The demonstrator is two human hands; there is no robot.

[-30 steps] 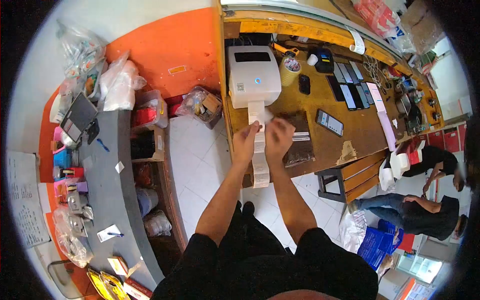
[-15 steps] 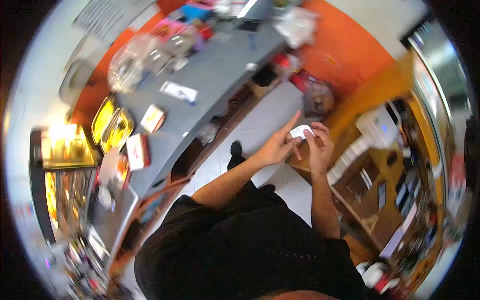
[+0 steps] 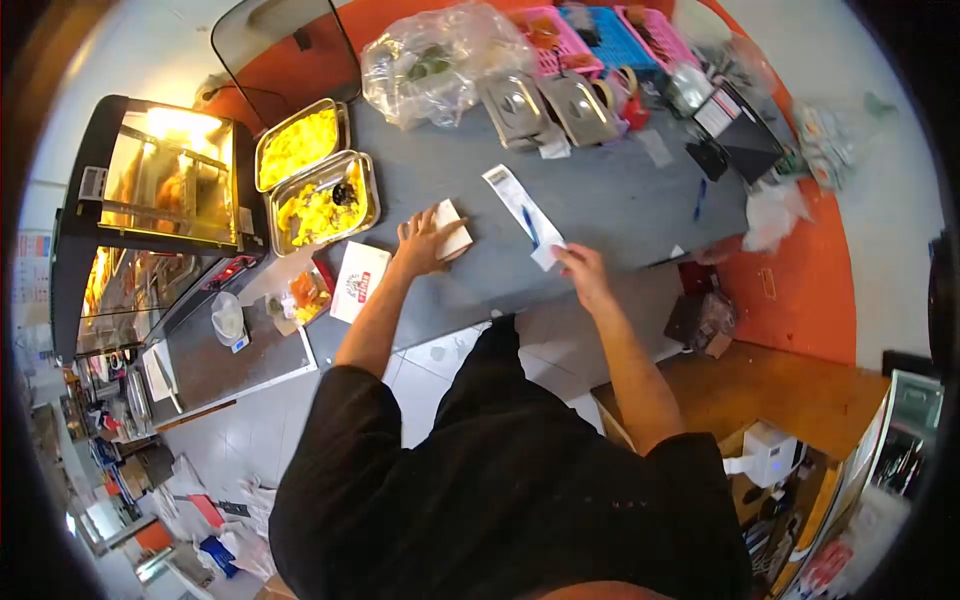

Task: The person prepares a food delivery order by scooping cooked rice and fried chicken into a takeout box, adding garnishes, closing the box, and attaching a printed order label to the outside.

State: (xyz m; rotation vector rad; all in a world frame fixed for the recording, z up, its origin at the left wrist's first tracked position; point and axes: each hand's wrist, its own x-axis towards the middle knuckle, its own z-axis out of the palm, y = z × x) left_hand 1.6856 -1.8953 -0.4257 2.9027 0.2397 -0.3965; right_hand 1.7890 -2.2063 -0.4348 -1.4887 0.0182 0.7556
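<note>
My left hand rests on a small white box on the grey counter, its fingers spread and the thumb across the box. My right hand pinches the near end of a long white paper slip that lies on the counter. A blue pen lies across the slip. Beside my left forearm stands a larger white box with red print. The small white label seen earlier cannot be made out separately now.
Two metal trays of yellow food stand by a lit display warmer. Lidded steel containers, a plastic bag and pink and blue baskets line the back. A white label printer sits at lower right.
My view has turned from the wooden desk and printer to the grey counter. My hands, together on a small white label before, are now apart: left at the small box, right at the paper slip.
</note>
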